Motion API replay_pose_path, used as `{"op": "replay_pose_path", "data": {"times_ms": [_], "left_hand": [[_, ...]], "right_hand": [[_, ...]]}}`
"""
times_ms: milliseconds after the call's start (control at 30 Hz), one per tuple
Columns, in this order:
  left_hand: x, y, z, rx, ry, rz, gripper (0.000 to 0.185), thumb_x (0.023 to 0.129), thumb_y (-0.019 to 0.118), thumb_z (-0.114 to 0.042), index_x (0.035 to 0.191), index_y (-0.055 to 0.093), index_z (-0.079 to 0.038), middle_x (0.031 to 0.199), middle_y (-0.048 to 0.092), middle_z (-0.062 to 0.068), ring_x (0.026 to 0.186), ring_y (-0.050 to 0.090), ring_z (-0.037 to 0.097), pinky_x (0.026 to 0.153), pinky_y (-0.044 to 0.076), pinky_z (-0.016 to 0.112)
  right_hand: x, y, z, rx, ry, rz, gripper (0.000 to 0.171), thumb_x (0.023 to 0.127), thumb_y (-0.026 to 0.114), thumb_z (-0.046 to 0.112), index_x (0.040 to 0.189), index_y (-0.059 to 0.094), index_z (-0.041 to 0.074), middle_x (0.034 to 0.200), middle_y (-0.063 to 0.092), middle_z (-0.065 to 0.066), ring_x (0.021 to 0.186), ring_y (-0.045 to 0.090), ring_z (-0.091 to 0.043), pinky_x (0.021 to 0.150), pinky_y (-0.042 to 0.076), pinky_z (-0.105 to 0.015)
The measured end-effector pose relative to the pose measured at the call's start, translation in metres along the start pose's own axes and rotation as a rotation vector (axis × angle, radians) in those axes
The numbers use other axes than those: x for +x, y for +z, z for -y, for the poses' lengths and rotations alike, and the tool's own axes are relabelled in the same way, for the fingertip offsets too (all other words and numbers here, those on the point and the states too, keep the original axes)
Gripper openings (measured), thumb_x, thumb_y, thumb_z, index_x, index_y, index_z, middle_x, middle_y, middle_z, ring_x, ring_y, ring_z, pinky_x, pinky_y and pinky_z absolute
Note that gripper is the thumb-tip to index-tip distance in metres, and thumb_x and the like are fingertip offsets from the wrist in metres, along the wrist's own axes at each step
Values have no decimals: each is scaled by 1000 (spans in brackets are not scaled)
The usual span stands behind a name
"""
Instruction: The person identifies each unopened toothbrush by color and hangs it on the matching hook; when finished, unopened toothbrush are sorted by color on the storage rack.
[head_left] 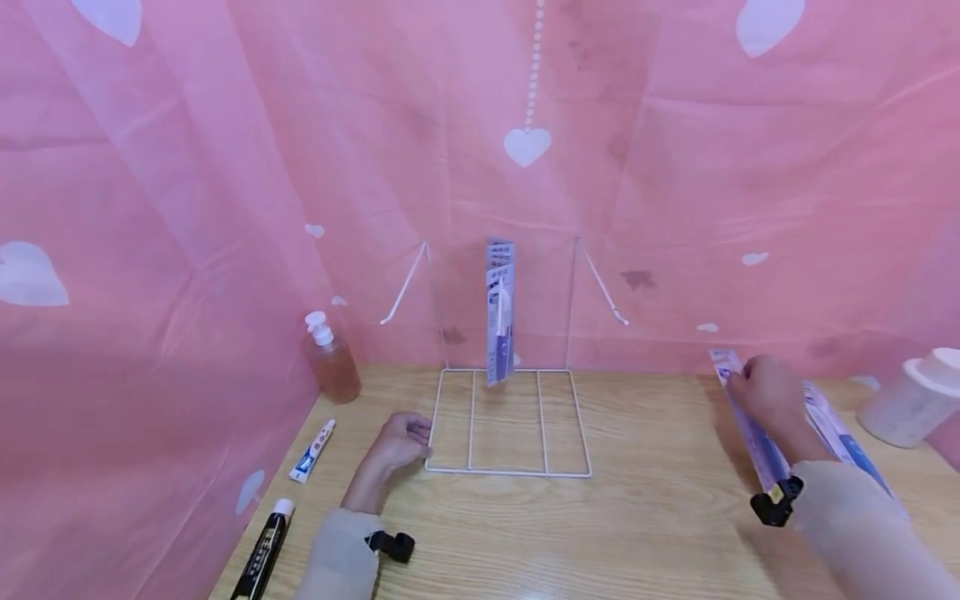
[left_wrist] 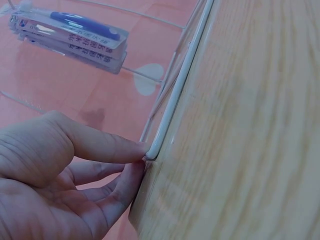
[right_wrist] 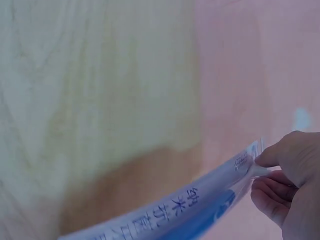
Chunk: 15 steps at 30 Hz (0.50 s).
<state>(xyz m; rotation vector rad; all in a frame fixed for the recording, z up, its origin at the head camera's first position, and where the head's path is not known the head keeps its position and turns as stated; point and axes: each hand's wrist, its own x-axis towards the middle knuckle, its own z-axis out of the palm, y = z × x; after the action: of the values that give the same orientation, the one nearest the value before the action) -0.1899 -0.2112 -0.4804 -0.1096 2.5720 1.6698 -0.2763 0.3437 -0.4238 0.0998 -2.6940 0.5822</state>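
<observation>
At the front left corner of a white wire display rack, my left hand pinches the wire between thumb and fingers, as the left wrist view shows. Several packaged toothbrushes hang one behind another in the middle of the rack. Over on the right, my right hand pinches the top end of another packaged toothbrush, which slants above the tabletop. Its lower end is partly hidden by the wrist in the head view. More toothbrush packs lie beneath and beside the right forearm.
A pump bottle of amber liquid stands at the back left. In front of it lie a small toothpaste tube and a black tube with a white cap. A white lidded container stands far right. Pink curtain hangs behind the table.
</observation>
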Motion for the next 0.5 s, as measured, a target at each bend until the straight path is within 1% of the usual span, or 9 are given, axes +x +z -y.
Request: {"op": "replay_pose_path", "data": {"times_ms": [67,133,200,267,300,367,433,500], "left_hand": [[0,0,1,-2,1,-5,44,65,71,20,107,63,13,90,62,15,82,60,24,76,55,34],[-1,-1,1,6,11,-8,43,65,71,20,107,63,14,90,62,15,81,61,23,76,55,34],[-2,-1,1,9,15,-9,43,65,71,21,107,63,14,90,62,15,81,61,23,77,55,34],[-2,-1,0,18,26,-6,43,65,71,20,107,63,14,91,63,15,81,61,23,77,55,35],[-3,-1,0,21,27,-4,43,65,71,20,107,63,14,91,62,16,82,61,23,77,55,35],[-3,-1,0,22,25,-2,42,66,71,20,107,63,13,91,63,15,82,61,23,77,55,35],[-3,-1,-1,23,29,-1,43,66,71,20,107,63,13,91,63,15,82,61,23,77,55,35],[-3,0,-1,19,25,-1,43,66,71,20,108,63,13,91,63,15,83,61,23,77,55,35]], "right_hand": [[2,-11,10,15,-25,-18,36,86,56,15,52,48,7,46,41,2,40,39,-17,38,29,-33],[4,-23,22,26,-50,-48,33,88,58,16,59,57,0,49,48,-3,41,42,-18,38,32,-33],[5,-33,35,28,-59,-69,31,90,60,17,71,64,-7,56,57,-12,44,48,-19,41,37,-33],[4,-43,47,32,-60,-72,31,91,60,18,83,66,-12,66,62,-20,49,53,-22,45,41,-32],[3,-47,53,35,-58,-75,32,92,60,18,89,66,-13,71,64,-23,51,54,-23,46,42,-31],[0,-54,65,43,-53,-76,34,94,60,20,94,66,-14,76,65,-25,53,55,-23,47,43,-29],[-5,-60,78,56,-64,-89,34,95,60,20,96,66,-14,78,66,-25,53,56,-23,45,43,-27],[-10,-65,91,66,-95,-124,34,95,62,20,96,67,-13,78,66,-25,52,57,-23,44,43,-25]]}}
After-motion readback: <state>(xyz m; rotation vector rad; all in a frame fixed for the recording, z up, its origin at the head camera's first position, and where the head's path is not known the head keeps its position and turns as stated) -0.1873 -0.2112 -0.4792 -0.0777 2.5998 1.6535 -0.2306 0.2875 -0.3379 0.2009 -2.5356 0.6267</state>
